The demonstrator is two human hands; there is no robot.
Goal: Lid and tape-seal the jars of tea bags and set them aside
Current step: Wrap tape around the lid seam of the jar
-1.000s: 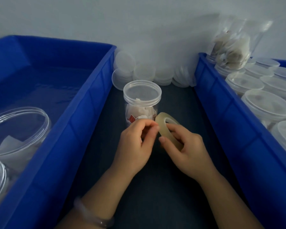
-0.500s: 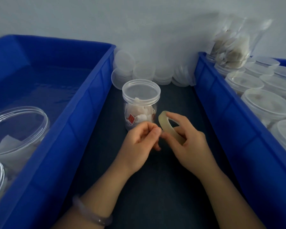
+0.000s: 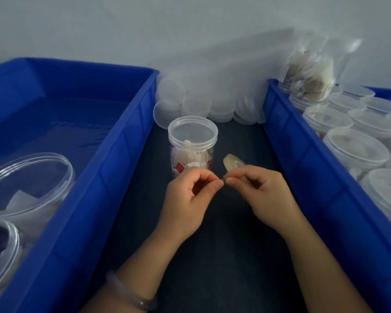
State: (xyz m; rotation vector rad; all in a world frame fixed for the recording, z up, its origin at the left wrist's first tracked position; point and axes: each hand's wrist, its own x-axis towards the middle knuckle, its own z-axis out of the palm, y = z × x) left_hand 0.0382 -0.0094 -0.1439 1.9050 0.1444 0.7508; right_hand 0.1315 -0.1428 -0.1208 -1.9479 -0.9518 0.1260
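Backdrop: pale wall at the back, and below it a dark counter [image 3: 212, 256] running as a narrow lane between two blue bins.
Hard to see: your right hand [image 3: 266, 197] covers most of the roll of tape [image 3: 231, 162], so only its upper arc shows above your fingers. Any loose strip is too thin and clear to make out.
Right hand: it grips the roll, fingers curled over it.
Left hand: your left hand [image 3: 190, 197] has thumb and forefinger pinched together, right against your right fingertips. You cannot tell whether tape lies between them.
Jar: the lidded jar of tea bags [image 3: 192, 145] stands upright on the counter just behind your left hand, whose knuckles hide its base. The roll sits near its right side.
Cut off: in the left bin [image 3: 113, 154], large clear jars [image 3: 27, 184] run off the frame's left edge.
Right side: the right bin [image 3: 303, 141] is packed with lidded jars [image 3: 357, 152], their contents blurred. A clear bag of tea bags [image 3: 312, 80] rests at its far end.
Back: loose lids [image 3: 203, 105] are stacked against the wall between the bins.
Wrist: a pale bracelet [image 3: 131, 297] circles your left wrist.
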